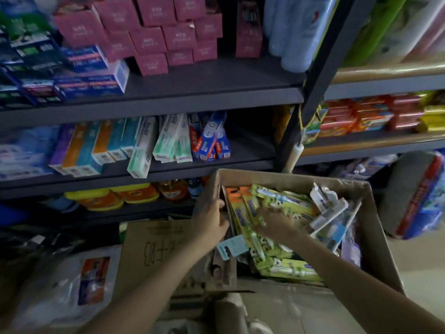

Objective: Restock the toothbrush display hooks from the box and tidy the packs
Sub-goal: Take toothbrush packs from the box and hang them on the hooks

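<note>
Cardboard box (375, 227) wall under left hand (213, 219).

Both bare forearms outstretched; left hand (213, 219) with curled grip; right hand (273, 221) palm-down, fingers spread

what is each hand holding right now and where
Left hand grips the cardboard box at its left wall. Right hand rests on green toothbrush packs; grip unclear.

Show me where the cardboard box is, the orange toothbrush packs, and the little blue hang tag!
cardboard box (289, 175): head view, on its bare far wall.
orange toothbrush packs (233, 192): head view, on an orange top end, at the box's left side.
blue hang tag (232, 247): head view, on the tag's middle, below the left hand.
</note>
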`<act>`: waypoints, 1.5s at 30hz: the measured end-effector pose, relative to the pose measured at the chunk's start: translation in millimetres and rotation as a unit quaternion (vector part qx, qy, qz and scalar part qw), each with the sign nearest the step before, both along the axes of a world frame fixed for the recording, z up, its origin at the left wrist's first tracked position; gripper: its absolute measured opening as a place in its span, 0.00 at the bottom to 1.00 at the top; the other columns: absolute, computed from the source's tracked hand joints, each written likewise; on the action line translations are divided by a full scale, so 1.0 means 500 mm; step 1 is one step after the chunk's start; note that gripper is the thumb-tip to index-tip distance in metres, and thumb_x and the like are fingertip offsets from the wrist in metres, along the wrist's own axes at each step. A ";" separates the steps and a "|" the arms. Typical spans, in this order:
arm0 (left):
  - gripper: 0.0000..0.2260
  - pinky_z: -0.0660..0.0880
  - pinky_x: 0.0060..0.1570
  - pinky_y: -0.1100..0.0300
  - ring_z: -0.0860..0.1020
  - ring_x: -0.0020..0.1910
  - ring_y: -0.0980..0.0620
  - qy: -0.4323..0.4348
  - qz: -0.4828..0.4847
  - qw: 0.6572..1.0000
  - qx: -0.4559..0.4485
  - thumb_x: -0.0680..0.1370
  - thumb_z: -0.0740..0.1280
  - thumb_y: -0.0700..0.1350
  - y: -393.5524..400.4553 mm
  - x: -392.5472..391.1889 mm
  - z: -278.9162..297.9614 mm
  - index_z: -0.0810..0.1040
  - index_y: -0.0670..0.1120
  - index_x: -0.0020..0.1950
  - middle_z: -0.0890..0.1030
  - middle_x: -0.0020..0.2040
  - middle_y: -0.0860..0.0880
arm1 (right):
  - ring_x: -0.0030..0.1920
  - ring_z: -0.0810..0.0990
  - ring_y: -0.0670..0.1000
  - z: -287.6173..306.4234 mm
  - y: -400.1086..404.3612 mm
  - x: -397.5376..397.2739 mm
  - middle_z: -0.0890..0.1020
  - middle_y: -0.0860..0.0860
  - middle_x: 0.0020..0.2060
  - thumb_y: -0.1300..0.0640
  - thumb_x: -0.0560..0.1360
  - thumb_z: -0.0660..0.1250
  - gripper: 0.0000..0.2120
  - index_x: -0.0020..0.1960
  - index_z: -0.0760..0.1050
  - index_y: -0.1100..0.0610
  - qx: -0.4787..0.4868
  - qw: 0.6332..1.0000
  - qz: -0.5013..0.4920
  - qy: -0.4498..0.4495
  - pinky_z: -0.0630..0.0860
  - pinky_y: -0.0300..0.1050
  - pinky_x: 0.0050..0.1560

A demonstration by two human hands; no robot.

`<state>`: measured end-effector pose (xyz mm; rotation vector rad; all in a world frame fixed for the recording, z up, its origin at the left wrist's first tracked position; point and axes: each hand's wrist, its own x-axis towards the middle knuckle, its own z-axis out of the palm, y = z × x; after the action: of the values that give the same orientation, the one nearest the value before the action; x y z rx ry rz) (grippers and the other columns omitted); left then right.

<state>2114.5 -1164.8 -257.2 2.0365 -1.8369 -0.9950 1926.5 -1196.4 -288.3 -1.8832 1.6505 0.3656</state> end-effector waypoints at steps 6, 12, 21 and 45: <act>0.08 0.71 0.36 0.58 0.75 0.36 0.51 0.069 0.053 0.980 0.180 0.78 0.64 0.46 -0.030 -0.069 -0.066 0.72 0.42 0.48 0.76 0.41 0.46 | 0.69 0.65 0.54 -0.005 0.026 -0.047 0.72 0.50 0.64 0.42 0.67 0.71 0.32 0.66 0.67 0.53 0.042 0.978 -0.059 -0.197 0.65 0.45 0.66; 0.33 0.70 0.57 0.51 0.69 0.62 0.41 -0.033 0.089 0.978 0.187 0.74 0.65 0.59 -0.050 -0.118 -0.065 0.63 0.38 0.69 0.67 0.64 0.40 | 0.68 0.65 0.59 -0.003 -0.072 -0.140 0.67 0.59 0.68 0.49 0.74 0.68 0.29 0.71 0.63 0.56 -0.058 0.994 -0.088 -0.027 0.62 0.45 0.65; 0.52 0.65 0.61 0.50 0.59 0.67 0.39 -0.082 0.129 0.964 0.218 0.67 0.74 0.56 -0.064 -0.181 -0.073 0.39 0.45 0.75 0.59 0.69 0.38 | 0.70 0.62 0.61 -0.023 -0.080 -0.147 0.65 0.56 0.70 0.43 0.64 0.75 0.50 0.75 0.49 0.55 -0.011 0.998 0.009 0.059 0.63 0.55 0.68; 0.34 0.71 0.60 0.57 0.70 0.65 0.52 0.294 0.134 0.946 -0.035 0.68 0.76 0.46 0.027 0.274 0.173 0.64 0.53 0.70 0.71 0.66 0.53 | 0.40 0.77 0.50 0.303 -0.083 0.178 0.81 0.59 0.39 0.59 0.71 0.72 0.08 0.49 0.76 0.55 -0.181 0.897 -0.036 -0.401 0.75 0.55 0.44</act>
<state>2251.7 -1151.4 -170.7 1.6409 -1.2318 -1.2579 2015.3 -1238.1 -136.7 -1.8352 1.2375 -0.7217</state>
